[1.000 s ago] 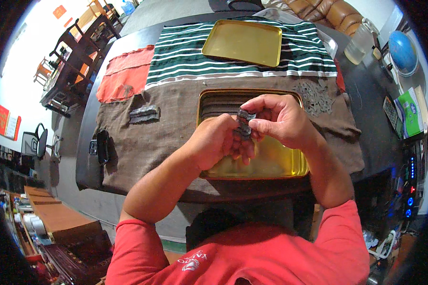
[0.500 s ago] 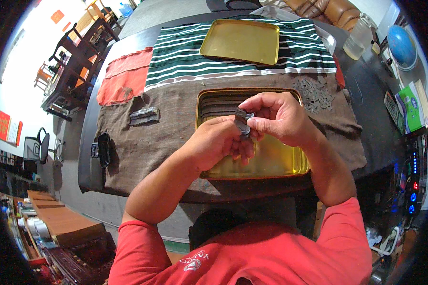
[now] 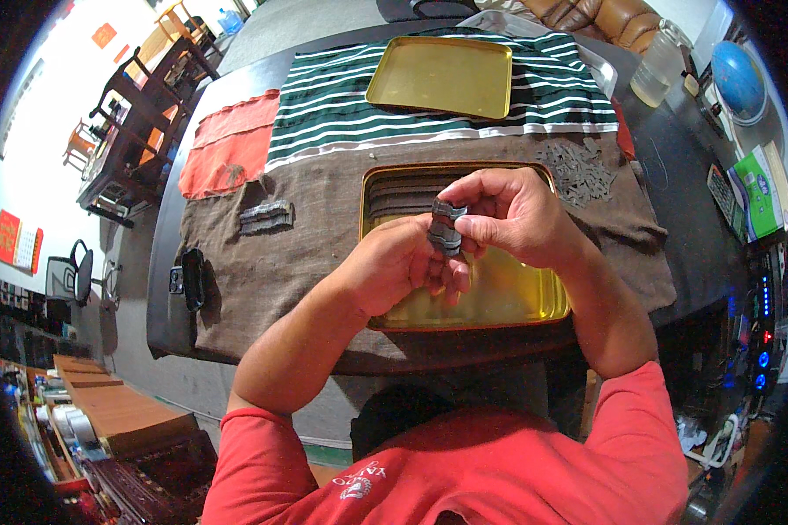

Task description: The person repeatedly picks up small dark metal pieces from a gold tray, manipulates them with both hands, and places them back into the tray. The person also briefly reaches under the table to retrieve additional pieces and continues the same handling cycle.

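Over a gold-coloured metal tray, my left hand is closed around a short stack of thin, wavy dark-grey pieces. My right hand pinches the same stack from the right with thumb and fingers. What the pieces are made of cannot be told. Inside the tray, along its far side, lie several rows of dark strips, partly hidden by my hands. A loose heap of small grey pieces lies right of the tray. On the left, a neat row of similar grey pieces rests on the brown cloth.
Beyond the tray, a gold lid-like tray lies on a green-and-white striped cloth. A red cloth is beside it. A dark phone-like object lies at the left. A clear jug, blue globe and calculator stand at the right.
The stack between my fingers has turned slightly, and more of its wavy edges show. My left fingers have shifted a little around it; both hands stay in place over the tray.
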### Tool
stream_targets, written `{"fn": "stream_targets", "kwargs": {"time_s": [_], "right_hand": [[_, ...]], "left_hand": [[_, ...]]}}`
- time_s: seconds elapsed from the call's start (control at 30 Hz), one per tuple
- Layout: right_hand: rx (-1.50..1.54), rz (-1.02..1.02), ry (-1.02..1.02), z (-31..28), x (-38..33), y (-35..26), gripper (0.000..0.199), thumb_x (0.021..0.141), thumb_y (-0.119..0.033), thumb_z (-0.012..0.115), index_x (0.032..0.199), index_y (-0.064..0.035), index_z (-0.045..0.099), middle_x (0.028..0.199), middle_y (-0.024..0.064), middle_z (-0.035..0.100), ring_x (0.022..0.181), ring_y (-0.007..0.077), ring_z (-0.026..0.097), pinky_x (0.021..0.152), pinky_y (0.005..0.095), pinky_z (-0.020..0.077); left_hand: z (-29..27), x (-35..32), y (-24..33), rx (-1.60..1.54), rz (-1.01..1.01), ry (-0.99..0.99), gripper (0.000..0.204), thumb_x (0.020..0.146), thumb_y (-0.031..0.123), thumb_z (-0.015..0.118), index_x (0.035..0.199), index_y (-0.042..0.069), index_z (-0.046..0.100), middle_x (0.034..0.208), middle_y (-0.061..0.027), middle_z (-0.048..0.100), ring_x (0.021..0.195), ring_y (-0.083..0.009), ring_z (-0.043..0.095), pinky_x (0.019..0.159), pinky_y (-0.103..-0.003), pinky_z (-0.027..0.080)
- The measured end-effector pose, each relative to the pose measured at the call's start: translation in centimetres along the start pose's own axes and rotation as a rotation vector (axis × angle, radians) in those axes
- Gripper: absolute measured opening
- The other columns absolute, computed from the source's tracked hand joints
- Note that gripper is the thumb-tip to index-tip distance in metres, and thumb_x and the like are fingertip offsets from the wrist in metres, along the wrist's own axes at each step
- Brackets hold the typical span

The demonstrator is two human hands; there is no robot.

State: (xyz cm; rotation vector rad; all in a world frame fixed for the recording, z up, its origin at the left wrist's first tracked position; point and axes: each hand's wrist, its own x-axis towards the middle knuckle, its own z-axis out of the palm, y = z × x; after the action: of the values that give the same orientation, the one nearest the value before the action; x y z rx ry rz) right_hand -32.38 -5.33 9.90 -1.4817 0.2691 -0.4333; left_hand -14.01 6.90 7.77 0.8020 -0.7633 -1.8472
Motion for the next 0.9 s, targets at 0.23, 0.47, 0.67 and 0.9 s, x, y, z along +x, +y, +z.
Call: {"fn": "stream_targets", "kwargs": {"time_s": [0.23, 0.47, 0.67, 0.9], "right_hand": [[-0.024, 0.02, -0.014, 0.0, -0.1, -0.1, 0.031, 0.092, -0.001, 0.069, 0.122, 0.0033, 0.062, 0.098, 0.0053, 0.068, 0.078, 0.0093, 0.066, 0.068, 0.0243, 0.0553], [-0.018, 0.003, 0.007, 0.1, 0.0, 0.1, 0.033, 0.09, -0.007, 0.072, 0.12, 0.0037, 0.064, 0.1, 0.0063, 0.069, 0.083, 0.01, 0.066, 0.072, 0.0249, 0.0561], [-0.456, -0.193, 0.038, 0.3, -0.2, -0.4, 0.064, 0.078, -0.017, 0.086, 0.134, -0.0017, 0.057, 0.117, 0.008, 0.064, 0.104, 0.0162, 0.063, 0.092, 0.0304, 0.0517], [-0.705, -0.428, 0.021, 0.7, 0.2, 0.0, 0.08, 0.069, -0.03, 0.087, 0.137, -0.0029, 0.055, 0.134, 0.0192, 0.061, 0.125, 0.0327, 0.059, 0.106, 0.0405, 0.0462]], "left_hand": [[1.0, -0.4, 0.3, 0.06, -0.025, 0.08, 0.032, 0.096, 0.024, 0.045, 0.11, 0.0, 0.062, 0.088, -0.0125, 0.071, 0.071, -0.0222, 0.068, 0.064, -0.029, 0.047], [1.0, -0.3, 0.3, 0.032, -0.01, 0.074, 0.032, 0.099, 0.026, 0.046, 0.109, 0.001, 0.063, 0.087, -0.0138, 0.071, 0.071, -0.0236, 0.068, 0.062, -0.03, 0.048], [0.8, -0.4, 0.2, 0.025, 0.016, 0.114, 0.031, 0.1, 0.02, 0.046, 0.115, -0.004, 0.059, 0.094, -0.0183, 0.07, 0.076, -0.0275, 0.069, 0.07, -0.035, 0.053], [1.5, -0.1, -0.1, -0.193, 0.053, 0.157, 0.029, 0.102, 0.013, 0.048, 0.125, -0.004, 0.054, 0.119, -0.0145, 0.063, 0.108, -0.0247, 0.064, 0.096, -0.039, 0.053]]}}
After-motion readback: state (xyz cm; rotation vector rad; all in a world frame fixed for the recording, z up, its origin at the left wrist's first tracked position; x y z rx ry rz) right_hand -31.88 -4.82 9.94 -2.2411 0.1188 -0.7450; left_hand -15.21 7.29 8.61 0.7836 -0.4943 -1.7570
